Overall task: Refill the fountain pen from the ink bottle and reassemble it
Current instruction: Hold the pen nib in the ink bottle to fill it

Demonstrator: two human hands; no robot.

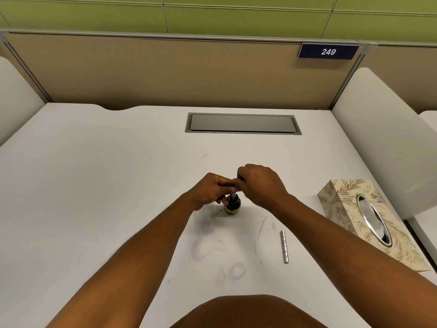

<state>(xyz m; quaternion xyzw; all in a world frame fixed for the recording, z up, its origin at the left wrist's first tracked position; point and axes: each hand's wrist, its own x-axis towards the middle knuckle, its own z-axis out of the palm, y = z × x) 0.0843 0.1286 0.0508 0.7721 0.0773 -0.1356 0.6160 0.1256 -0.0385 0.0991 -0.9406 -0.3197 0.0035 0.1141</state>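
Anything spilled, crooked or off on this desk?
No fresh spill shows. The desk carries faint greyish smears and ring marks in front of the ink bottle, like old ink stains. The silver pen barrel lies apart to the right, off the pen. The bottle stands upright.

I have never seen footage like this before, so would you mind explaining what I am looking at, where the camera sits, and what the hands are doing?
There is no machine here: a person wears one wide-angle camera on the head, looking forward and down, so both bare arms reach into the picture from below. The left hand and right hand meet above a small dark ink bottle standing on the white desk. Together they hold a thin pen part upright, its lower end at the bottle's mouth; most of it is hidden by the fingers. The silver pen barrel lies apart on the desk, nearer the person on the right. Further right is a patterned tissue box. At the back are a grey cable hatch and a sign reading 249.
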